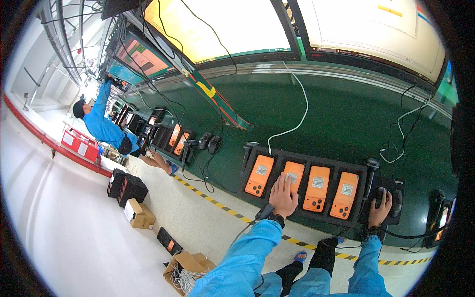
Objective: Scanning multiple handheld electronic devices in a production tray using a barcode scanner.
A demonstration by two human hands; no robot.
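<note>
A black foam tray [335, 182] on the green bench holds several orange smartphones lying back side up, each with a white label and a camera cluster at its near end. Over the second smartphone [297, 171] from the left my left hand [284, 198] lies with its fingers stretched out, covering the phone's lower part. The first smartphone [260, 175], the third smartphone [316, 188] and the fourth smartphone [345, 195] sit uncovered in their slots. To the tray's right, my right hand [379, 212] is wrapped over a black computer mouse [379, 197]. Another black mouse [396, 203] stands right beside it.
Two lit monitors [222, 29] [371, 34] stand at the bench's back. A white cable [305, 104] reaches the tray's far edge. Two mice [210, 142] and another phone tray [163, 136] lie leftward, near a person in blue [106, 126]. Cardboard boxes [142, 218] stand on the floor.
</note>
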